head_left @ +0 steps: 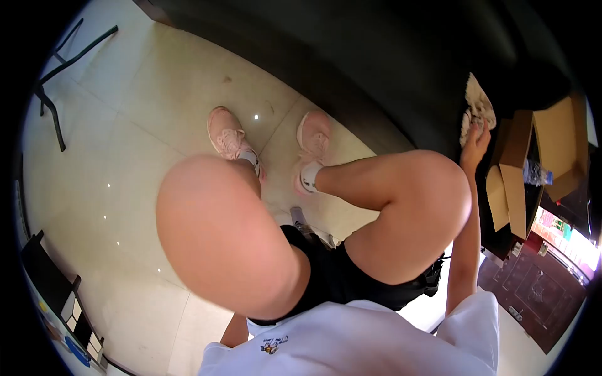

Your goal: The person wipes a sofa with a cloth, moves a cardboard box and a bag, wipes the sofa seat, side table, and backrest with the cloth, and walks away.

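My right hand [476, 145] is stretched out to the far right, its fingers closed on a crumpled beige cloth [478, 103]. The cloth lies against the dark surface of a black piece of furniture [376, 69]. Just right of that hand stands an open cardboard box [515, 166], and a clear plastic bottle with a blue cap [538, 174] shows at its flaps. Of my left arm only a bit of forearm [235, 332] appears beside the white shirt; the left hand itself is hidden.
My bent knees and pink shoes [227, 135] are in the middle, over a pale tiled floor [125, 188]. Dark metal legs [78, 62] stand at upper left, a black chair-like object [53, 276] at lower left. A brown door [533, 288] is at lower right.
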### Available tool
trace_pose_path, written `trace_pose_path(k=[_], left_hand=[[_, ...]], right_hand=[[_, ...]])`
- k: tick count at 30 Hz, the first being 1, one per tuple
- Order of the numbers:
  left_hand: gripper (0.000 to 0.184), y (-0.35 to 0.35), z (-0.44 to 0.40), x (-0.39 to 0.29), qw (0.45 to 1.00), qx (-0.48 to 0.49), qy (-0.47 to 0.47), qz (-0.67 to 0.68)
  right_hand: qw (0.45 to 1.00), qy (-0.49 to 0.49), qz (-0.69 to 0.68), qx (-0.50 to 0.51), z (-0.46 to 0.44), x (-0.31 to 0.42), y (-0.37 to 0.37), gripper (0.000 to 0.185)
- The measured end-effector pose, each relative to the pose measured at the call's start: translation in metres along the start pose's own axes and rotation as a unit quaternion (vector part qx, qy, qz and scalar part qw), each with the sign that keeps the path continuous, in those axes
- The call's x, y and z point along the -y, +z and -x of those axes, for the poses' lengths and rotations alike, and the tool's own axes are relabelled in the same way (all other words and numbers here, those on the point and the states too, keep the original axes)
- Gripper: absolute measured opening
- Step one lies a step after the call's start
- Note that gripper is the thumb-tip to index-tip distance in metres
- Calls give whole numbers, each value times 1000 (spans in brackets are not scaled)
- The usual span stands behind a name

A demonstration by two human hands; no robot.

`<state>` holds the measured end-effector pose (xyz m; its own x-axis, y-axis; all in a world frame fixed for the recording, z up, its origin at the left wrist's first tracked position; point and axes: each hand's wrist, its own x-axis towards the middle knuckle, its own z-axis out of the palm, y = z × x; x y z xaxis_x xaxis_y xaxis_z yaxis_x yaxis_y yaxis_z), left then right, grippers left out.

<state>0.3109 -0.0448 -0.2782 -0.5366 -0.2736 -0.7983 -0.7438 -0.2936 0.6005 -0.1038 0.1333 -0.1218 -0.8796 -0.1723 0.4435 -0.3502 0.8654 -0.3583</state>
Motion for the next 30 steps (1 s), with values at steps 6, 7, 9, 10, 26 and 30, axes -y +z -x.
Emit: trace_pose_path(k=[6,7,9,10,26,30], left_hand=[[32,-30,-3,-3,996,-6,-82,-19],[32,-47,-1,-2,994,-20,-101,-22],[32,-77,12,-5,990,-56,-127,-27],[33,-89,16,-9,988,-64,-134,-28],[36,-274,37,-40,956,-283,72,-20],[34,-378,91,-128,862,-446,238,33]], right_hand=[[997,34,-64,23,4,-13,-3,45],[993,47,-109,27,6,-6,-2,47],[984,59,-165,31,4,2,10,48],[989,52,-131,44,5,6,6,49],[989,95,114,-10,-21,23,9,42],[990,-122,44,-62,-56,77,57,34]])
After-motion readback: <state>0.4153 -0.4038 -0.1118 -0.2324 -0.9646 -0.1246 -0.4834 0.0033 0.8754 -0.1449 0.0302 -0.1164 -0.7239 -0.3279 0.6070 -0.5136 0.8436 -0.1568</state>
